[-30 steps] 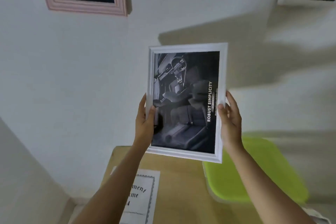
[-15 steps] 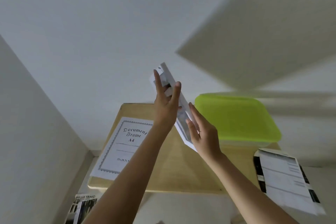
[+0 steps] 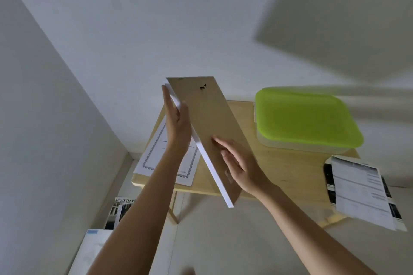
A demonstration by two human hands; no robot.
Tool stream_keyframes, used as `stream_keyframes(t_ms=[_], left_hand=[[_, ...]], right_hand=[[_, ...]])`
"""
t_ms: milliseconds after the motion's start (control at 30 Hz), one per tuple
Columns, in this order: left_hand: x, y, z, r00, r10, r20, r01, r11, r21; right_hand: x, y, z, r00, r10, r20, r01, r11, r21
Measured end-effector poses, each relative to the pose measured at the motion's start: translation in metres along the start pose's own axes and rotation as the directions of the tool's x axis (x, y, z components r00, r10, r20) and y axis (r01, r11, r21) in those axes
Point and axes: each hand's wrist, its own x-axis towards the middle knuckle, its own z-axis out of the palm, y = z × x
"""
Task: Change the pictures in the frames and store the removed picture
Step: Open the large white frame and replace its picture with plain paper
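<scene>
The picture frame [image 3: 212, 123] is held in the air at the centre of the view, above the near edge of a light wooden table [image 3: 286, 163]. It is tilted, its top leaning towards 11 o'clock, with its brown backing board facing the camera and 1 white side edge showing.

On the table, at 2 o'clock from the frame, sits a shallow container with a lime-green lid [image 3: 306, 116], set against the wall. At 4 o'clock a printed sheet [image 3: 359, 190] with dark picture strips overhangs the table's right end. At 8 o'clock a bordered certificate sheet [image 3: 154, 158] lies flat on the table, partly hidden by the left forearm. On the floor at 7 o'clock a brochure [image 3: 121, 207] reads "HILUX TRAVO".

The left hand [image 3: 176, 123] clasps the frame's left edge: its fingers lie straight against the hidden front face and its thumb comes round onto the backing. The right hand [image 3: 241, 163] lies flat and relaxed on the lower backing, fingers straight, grasping nothing.

A small black hanger [image 3: 203, 87] sits near the top of the backing, at 12 o'clock.
</scene>
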Motion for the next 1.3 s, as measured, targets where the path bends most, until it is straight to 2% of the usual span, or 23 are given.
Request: stream_keyframes(t_ms=[100,200,267,333,400,567,667,733,833,967,1300], left_hand=[[0.008,-0.015,-0.030,0.994,-0.083,-0.063,0.082,0.996,-0.028],[0.015,-0.026,-0.053,0.984,-0.170,-0.053,0.163,0.981,-0.104],[0.018,-0.037,-0.064,0.973,-0.225,-0.057,0.216,0.966,-0.140],[0.021,-0.049,-0.070,0.960,-0.273,-0.057,0.261,0.952,-0.160],[0.026,-0.067,-0.071,0.946,-0.323,-0.022,0.317,0.937,-0.145],[0.029,-0.118,-0.058,0.907,-0.396,0.142,0.387,0.918,0.090],[0.028,-0.143,-0.048,0.855,-0.468,0.223,0.422,0.878,0.228],[0.031,-0.158,-0.042,0.831,-0.474,0.290,0.400,0.872,0.281],[0.037,-0.170,-0.031,0.809,-0.506,0.299,0.404,0.848,0.343],[0.047,-0.184,-0.020,0.802,-0.499,0.328,0.366,0.845,0.389],[0.067,-0.207,-0.010,0.766,-0.503,0.401,0.378,0.856,0.352]], right_hand=[[0.006,0.020,0.001,0.985,0.149,-0.089,-0.148,0.989,0.012],[0.018,0.036,0.004,0.905,0.368,-0.213,-0.382,0.924,-0.026],[0.021,0.045,0.011,0.802,0.579,-0.150,-0.568,0.815,0.113],[0.019,0.054,0.021,0.708,0.706,-0.017,-0.677,0.686,0.265],[0.011,0.065,0.033,0.659,0.752,0.005,-0.714,0.623,0.319],[-0.004,0.089,0.048,0.479,0.858,-0.182,-0.723,0.504,0.473],[-0.009,0.108,0.049,0.409,0.874,-0.263,-0.729,0.487,0.481],[-0.010,0.116,0.050,0.402,0.859,-0.316,-0.749,0.507,0.426],[-0.009,0.125,0.051,0.435,0.818,-0.377,-0.770,0.555,0.314],[-0.009,0.141,0.053,0.430,0.797,-0.424,-0.811,0.547,0.206],[-0.004,0.165,0.050,0.457,0.774,-0.439,-0.869,0.494,-0.034]])
